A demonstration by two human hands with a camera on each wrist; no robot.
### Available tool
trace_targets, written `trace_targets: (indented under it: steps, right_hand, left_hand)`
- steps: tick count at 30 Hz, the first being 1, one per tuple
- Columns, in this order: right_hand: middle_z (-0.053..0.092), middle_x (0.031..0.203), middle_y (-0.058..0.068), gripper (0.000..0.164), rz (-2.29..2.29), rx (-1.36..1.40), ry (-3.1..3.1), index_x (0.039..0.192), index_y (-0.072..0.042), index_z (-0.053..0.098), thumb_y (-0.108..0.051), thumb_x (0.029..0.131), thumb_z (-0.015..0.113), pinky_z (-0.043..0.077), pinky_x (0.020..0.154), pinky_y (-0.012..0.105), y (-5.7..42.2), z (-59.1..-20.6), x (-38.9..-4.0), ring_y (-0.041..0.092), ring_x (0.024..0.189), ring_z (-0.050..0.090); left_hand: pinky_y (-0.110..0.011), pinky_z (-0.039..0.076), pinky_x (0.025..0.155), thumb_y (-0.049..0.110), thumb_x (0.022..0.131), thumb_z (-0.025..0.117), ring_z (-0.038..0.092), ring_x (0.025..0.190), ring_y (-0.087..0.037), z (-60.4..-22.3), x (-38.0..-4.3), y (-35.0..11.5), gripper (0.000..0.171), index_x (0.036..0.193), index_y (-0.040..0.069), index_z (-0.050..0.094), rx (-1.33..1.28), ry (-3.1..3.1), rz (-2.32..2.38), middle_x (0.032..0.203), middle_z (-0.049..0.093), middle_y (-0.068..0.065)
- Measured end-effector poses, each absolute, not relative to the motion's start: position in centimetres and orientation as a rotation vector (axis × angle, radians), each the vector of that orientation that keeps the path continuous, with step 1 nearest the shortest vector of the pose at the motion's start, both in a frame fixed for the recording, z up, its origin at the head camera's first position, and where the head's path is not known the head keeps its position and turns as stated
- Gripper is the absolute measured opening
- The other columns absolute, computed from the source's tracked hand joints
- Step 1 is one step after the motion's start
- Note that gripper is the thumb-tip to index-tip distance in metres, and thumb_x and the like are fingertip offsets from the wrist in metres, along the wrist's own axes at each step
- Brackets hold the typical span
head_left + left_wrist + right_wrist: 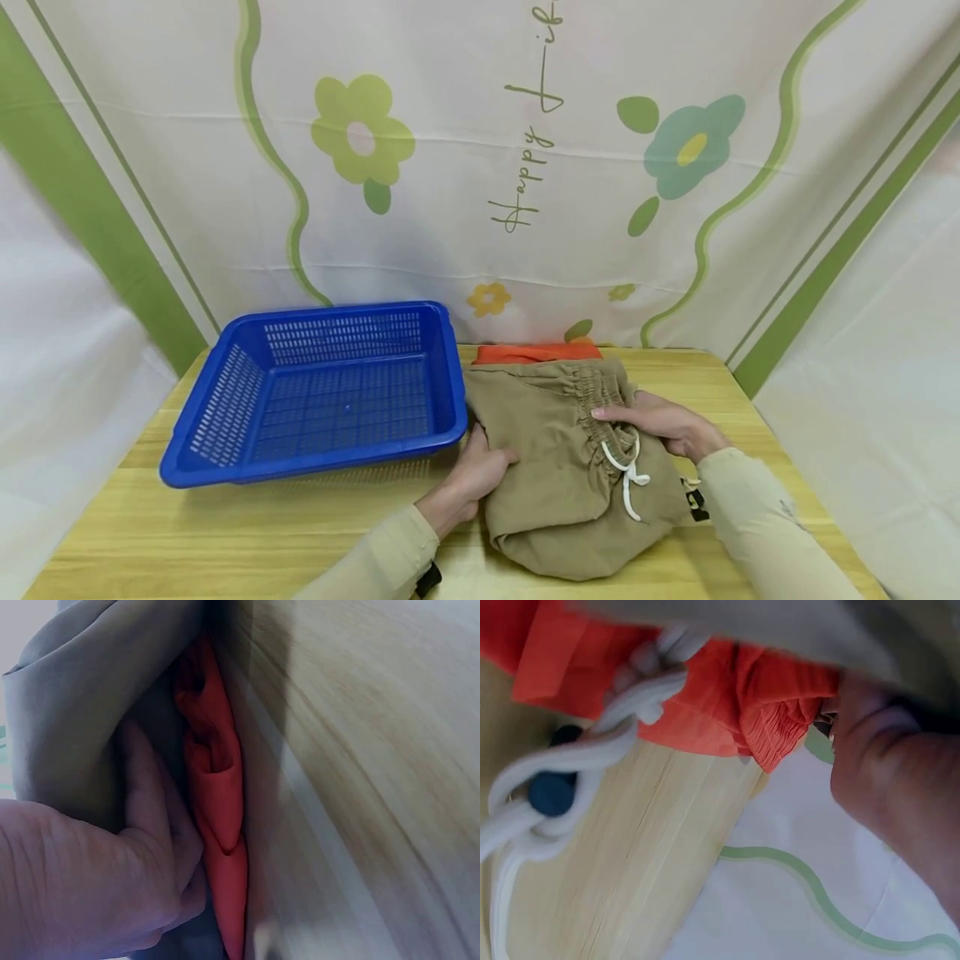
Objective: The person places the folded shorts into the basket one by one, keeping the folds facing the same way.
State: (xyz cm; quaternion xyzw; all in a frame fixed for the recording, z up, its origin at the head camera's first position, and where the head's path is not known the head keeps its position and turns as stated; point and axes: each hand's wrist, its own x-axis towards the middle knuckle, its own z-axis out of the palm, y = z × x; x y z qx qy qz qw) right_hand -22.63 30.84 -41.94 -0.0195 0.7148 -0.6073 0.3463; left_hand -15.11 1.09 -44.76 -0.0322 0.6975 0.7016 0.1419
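Observation:
Folded khaki pants [540, 475] with a gathered elastic waistband and white drawstring [630, 482] lie right of the basket. My left hand [476, 471] grips their left side, thumb on top and fingers tucked under, as the left wrist view shows. At the waistband my right hand [663, 419] pinches the fabric, thumb above; its other fingers are mostly hidden. Beneath the pants lies an orange-red garment [536, 353], its folded edge [225, 802] flat on the table. The right wrist view shows its gathered part [780, 712] and a white knotted cord [592, 754].
A blue plastic basket [315, 461] with perforated walls stands on the left, close beside the pants, nothing inside it. The wooden table [225, 533] ends at a white flowered curtain [450, 225] behind. A small black piece [696, 502] shows by the right wrist.

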Motion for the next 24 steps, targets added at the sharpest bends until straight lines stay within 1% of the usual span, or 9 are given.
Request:
trace_targets:
  steps: [4, 8, 11, 14, 16, 18, 20, 23, 24]
  right_hand:
    - [0.069, 0.119, 0.021, 0.040, -1.609, -0.085, 1.798, 0.131, 0.006, 0.054, -0.018, 0.101, 0.064, 0.054, 0.092, 0.050, 31.05, -42.06, -22.64, 0.034, 0.105, 0.070]
    - [0.067, 0.123, 0.021, 0.043, -1.620, -0.115, 1.762, 0.136, 0.006, 0.049, -0.017, 0.102, 0.061, 0.053, 0.094, 0.050, 31.03, -41.93, -22.49, 0.035, 0.109, 0.068]
    - [0.066, 0.126, 0.021, 0.052, -1.613, -0.130, 1.767, 0.143, 0.008, 0.041, -0.020, 0.103, 0.060, 0.052, 0.096, 0.049, 30.80, -41.79, -22.35, 0.036, 0.112, 0.067]
    - [0.063, 0.130, 0.021, 0.064, -1.606, -0.145, 1.802, 0.150, 0.008, 0.030, -0.022, 0.103, 0.062, 0.052, 0.097, 0.048, 30.47, -41.70, -22.24, 0.035, 0.114, 0.065]
    - [0.061, 0.132, 0.020, 0.071, -1.609, -0.138, 1.819, 0.153, 0.007, 0.024, -0.021, 0.101, 0.064, 0.053, 0.096, 0.048, 30.36, -41.74, -22.20, 0.035, 0.114, 0.065]
    - [0.060, 0.133, 0.020, 0.074, -1.634, -0.118, 1.822, 0.154, 0.006, 0.020, -0.017, 0.100, 0.065, 0.053, 0.096, 0.049, 30.40, -41.83, -22.17, 0.035, 0.114, 0.065]
    - [0.059, 0.134, 0.020, 0.077, -1.670, -0.100, 1.819, 0.156, 0.004, 0.016, -0.013, 0.098, 0.066, 0.053, 0.095, 0.049, 30.58, -41.89, -22.11, 0.036, 0.113, 0.066]
    - [0.058, 0.136, 0.020, 0.078, -1.727, -0.104, 1.801, 0.156, 0.002, 0.014, -0.007, 0.098, 0.064, 0.053, 0.095, 0.051, 31.07, -41.90, -22.00, 0.037, 0.113, 0.066]
    - [0.057, 0.137, 0.020, 0.079, -1.743, -0.119, 1.801, 0.156, -0.001, 0.011, -0.005, 0.097, 0.064, 0.053, 0.094, 0.051, 31.25, -41.85, -21.95, 0.038, 0.113, 0.066]
  left_hand:
    - [-0.057, 0.031, 0.113, 0.002, 0.092, 0.062, 0.035, 0.140, -0.043, -44.85, -15.22, 1.10, 0.082, 0.160, 0.000, 0.016, -0.082, 1.985, 2.037, 0.157, 0.030, -0.025]
    - [-0.057, 0.032, 0.113, 0.004, 0.092, 0.063, 0.035, 0.140, -0.043, -44.87, -15.32, 1.16, 0.084, 0.161, 0.001, 0.014, -0.090, 1.969, 2.047, 0.158, 0.030, -0.025]
    - [-0.056, 0.036, 0.110, 0.007, 0.092, 0.064, 0.041, 0.135, -0.041, -44.83, -15.41, 1.23, 0.082, 0.160, 0.001, 0.019, -0.106, 1.994, 2.047, 0.154, 0.036, -0.024]
    - [-0.054, 0.039, 0.107, 0.013, 0.095, 0.063, 0.045, 0.132, -0.040, -44.80, -15.49, 1.28, 0.075, 0.158, 0.001, 0.024, -0.146, 2.059, 2.016, 0.151, 0.040, -0.023]
    - [-0.055, 0.039, 0.106, 0.016, 0.098, 0.062, 0.045, 0.132, -0.041, -44.84, -15.52, 1.29, 0.071, 0.158, 0.000, 0.026, -0.173, 2.097, 1.997, 0.150, 0.040, -0.024]
    - [-0.055, 0.040, 0.106, 0.017, 0.100, 0.060, 0.046, 0.131, -0.041, -44.89, -15.52, 1.31, 0.067, 0.157, 0.000, 0.029, -0.195, 2.129, 1.985, 0.148, 0.042, -0.024]
    - [-0.055, 0.041, 0.105, 0.016, 0.100, 0.060, 0.049, 0.128, -0.041, -44.95, -15.47, 1.32, 0.063, 0.154, -0.002, 0.033, -0.202, 2.147, 1.992, 0.145, 0.046, -0.024]
    - [-0.054, 0.044, 0.101, 0.008, 0.097, 0.060, 0.054, 0.119, -0.038, -44.87, -15.34, 1.42, 0.055, 0.147, -0.004, 0.041, -0.195, 2.160, 2.018, 0.136, 0.053, -0.022]
    - [-0.054, 0.045, 0.101, 0.005, 0.096, 0.060, 0.055, 0.118, -0.037, -44.81, -15.27, 1.47, 0.053, 0.145, -0.005, 0.043, -0.184, 2.156, 2.032, 0.134, 0.054, -0.022]
